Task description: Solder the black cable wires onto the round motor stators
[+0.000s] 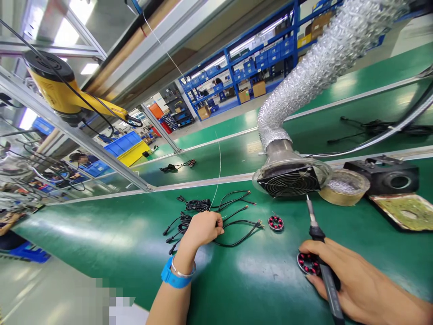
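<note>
My left hand (202, 229) is closed in a pinch on a thin solder wire (219, 167) that runs up out of view, above a bunch of black cables (216, 216) on the green bench (111, 230). My right hand (352, 280) grips a soldering iron (321, 262), its tip pointing up toward the fume fan. The fingers of that hand also rest on a round black part with red coils (307, 264). A second round coil part (275, 222) lies between the hands.
A fume extractor fan (289, 180) on a silver flexible duct (324, 63) stands behind the iron. A tape roll (345, 186), a black box (389, 175) and a stained sponge tray (406, 211) sit at right. More cables (177, 166) lie farther back.
</note>
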Demonstrator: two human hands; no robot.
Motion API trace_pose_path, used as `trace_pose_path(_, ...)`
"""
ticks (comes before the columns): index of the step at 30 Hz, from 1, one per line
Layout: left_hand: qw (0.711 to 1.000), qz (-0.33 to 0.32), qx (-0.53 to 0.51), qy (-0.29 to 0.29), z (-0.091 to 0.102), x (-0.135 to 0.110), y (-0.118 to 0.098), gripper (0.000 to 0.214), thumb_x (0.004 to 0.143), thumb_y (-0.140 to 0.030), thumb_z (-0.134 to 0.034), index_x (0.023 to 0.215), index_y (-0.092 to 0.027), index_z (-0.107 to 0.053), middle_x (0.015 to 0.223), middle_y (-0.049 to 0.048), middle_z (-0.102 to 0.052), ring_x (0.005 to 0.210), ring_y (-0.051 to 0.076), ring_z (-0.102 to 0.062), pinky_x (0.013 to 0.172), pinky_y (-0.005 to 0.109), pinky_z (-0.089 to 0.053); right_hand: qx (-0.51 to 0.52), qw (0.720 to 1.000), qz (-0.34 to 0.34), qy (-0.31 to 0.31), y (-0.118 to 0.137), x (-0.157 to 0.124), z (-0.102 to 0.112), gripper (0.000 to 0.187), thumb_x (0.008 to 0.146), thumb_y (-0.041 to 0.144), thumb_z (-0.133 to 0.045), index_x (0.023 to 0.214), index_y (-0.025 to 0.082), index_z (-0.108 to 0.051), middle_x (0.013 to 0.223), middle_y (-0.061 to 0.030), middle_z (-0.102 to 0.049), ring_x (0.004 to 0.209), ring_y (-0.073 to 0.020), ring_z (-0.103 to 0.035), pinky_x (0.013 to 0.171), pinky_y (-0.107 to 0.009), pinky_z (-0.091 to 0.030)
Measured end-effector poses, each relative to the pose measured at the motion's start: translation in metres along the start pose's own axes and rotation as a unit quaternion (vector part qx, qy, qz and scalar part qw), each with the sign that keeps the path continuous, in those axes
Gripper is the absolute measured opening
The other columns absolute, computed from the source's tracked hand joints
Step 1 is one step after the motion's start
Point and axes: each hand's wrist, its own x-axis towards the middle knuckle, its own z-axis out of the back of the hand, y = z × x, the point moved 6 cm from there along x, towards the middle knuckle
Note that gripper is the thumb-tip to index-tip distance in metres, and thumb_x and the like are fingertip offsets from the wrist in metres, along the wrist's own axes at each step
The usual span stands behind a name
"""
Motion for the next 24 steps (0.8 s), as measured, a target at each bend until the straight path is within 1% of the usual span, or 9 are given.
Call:
trace_pose_path(3,1.0,0.018,0.003,-0.019,-0.005,0.002,-0.006,0.004,0.073,-0.021,-0.066,0.07,-0.022,-0.068,0.073,0.0047,-0.068,0.077,0.023,-0.062,0.07,0.029,-0.039,-0.007,1.0,-0.001,0.018,-0.002,-0.002,-0.003,0.033,0.09,0.026,-0.056,0.122,0.023,-0.045,0.088,-0.0044,-0.057,0.075,-0.0188,-0.059,0.065,-0.031,-0.055)
trace_pose_path(6,0.999,0.02,-0.026,-0.039,0.007,0.0,-0.002,0.006,0.072,-0.021,-0.063,0.066,-0.02,-0.065,0.067,0.0038,-0.064,0.07,0.021,-0.059,0.067,0.028,-0.037,-0.008,1.0,-0.001,0.022,-0.002,-0.002,-0.004,0.032,0.092,0.026,-0.055,0.122,0.024,-0.044,0.088,-0.0045,-0.056,0.075,-0.0185,-0.059,0.065,-0.031,-0.055)
trace_pose_path(9,0.994,0.026,-0.073,-0.076,0.04,-0.016,0.027,0.015,0.079,-0.032,-0.057,0.071,-0.019,-0.061,0.062,-0.0006,-0.056,0.062,0.016,-0.051,0.06,0.025,-0.034,-0.004,1.0,0.003,0.014,0.001,-0.001,-0.002,0.03,0.092,0.025,-0.054,0.12,0.024,-0.045,0.088,-0.0046,-0.056,0.075,-0.0187,-0.06,0.065,-0.03,-0.055)
trace_pose_path(12,0.985,0.047,-0.109,-0.128,0.081,-0.048,0.067,0.033,0.084,-0.048,-0.046,0.071,-0.019,-0.052,0.059,-0.0032,-0.046,0.056,0.014,-0.043,0.056,0.023,-0.031,0.001,1.0,0.013,0.003,0.005,0.002,0.001,0.031,0.09,0.021,-0.053,0.119,0.025,-0.045,0.087,-0.0042,-0.056,0.075,-0.0186,-0.06,0.063,-0.029,-0.055)
trace_pose_path(15,0.965,0.059,-0.197,-0.161,0.1,-0.082,0.08,0.038,0.08,-0.055,-0.055,0.068,-0.02,-0.049,0.058,-0.0045,-0.043,0.055,0.013,-0.04,0.055,0.023,-0.03,0.007,1.0,0.017,-0.007,0.007,0.004,0.003,0.034,0.088,0.017,-0.052,0.121,0.025,-0.045,0.088,-0.0042,-0.056,0.074,-0.0183,-0.059,0.064,-0.029,-0.055)
trace_pose_path(17,0.977,0.053,-0.176,-0.107,0.084,-0.094,0.06,0.03,0.083,-0.048,-0.056,0.073,-0.019,-0.055,0.059,-0.0033,-0.049,0.055,0.013,-0.042,0.055,0.024,-0.03,0.008,1.0,0.015,0.0,0.008,0.005,0.004,0.033,0.088,0.017,-0.052,0.119,0.025,-0.046,0.086,-0.0037,-0.055,0.072,-0.0184,-0.058,0.062,-0.029,-0.053)
trace_pose_path(19,0.997,0.019,-0.072,-0.011,0.05,-0.097,0.023,0.02,0.086,-0.034,-0.053,0.076,-0.02,-0.062,0.061,-0.001,-0.057,0.058,0.015,-0.048,0.058,0.025,-0.03,0.006,1.0,0.01,0.009,0.008,0.006,0.006,0.032,0.087,0.016,-0.052,0.117,0.024,-0.046,0.085,-0.0034,-0.055,0.072,-0.0188,-0.057,0.061,-0.029,-0.051)
trace_pose_path(21,0.999,-0.026,0.009,0.031,0.017,-0.094,-0.017,0.013,0.082,-0.023,-0.056,0.075,-0.022,-0.066,0.067,-0.0002,-0.065,0.063,0.017,-0.055,0.063,0.027,-0.032,0.005,1.0,0.004,0.01,0.008,0.007,0.009,0.033,0.086,0.014,-0.051,0.116,0.023,-0.045,0.086,-0.0038,-0.054,0.073,-0.0194,-0.056,0.063,-0.031,-0.05)
trace_pose_path(24,0.996,-0.072,0.013,0.046,-0.016,-0.079,-0.061,0.011,0.083,-0.028,-0.061,0.089,-0.025,-0.069,0.074,0.0001,-0.069,0.069,0.02,-0.06,0.065,0.028,-0.033,-0.001,1.0,-0.007,0.001,0.009,0.01,0.015,0.033,0.085,0.013,-0.051,0.116,0.022,-0.044,0.088,-0.0046,-0.054,0.076,-0.0205,-0.055,0.066,-0.033,-0.049)
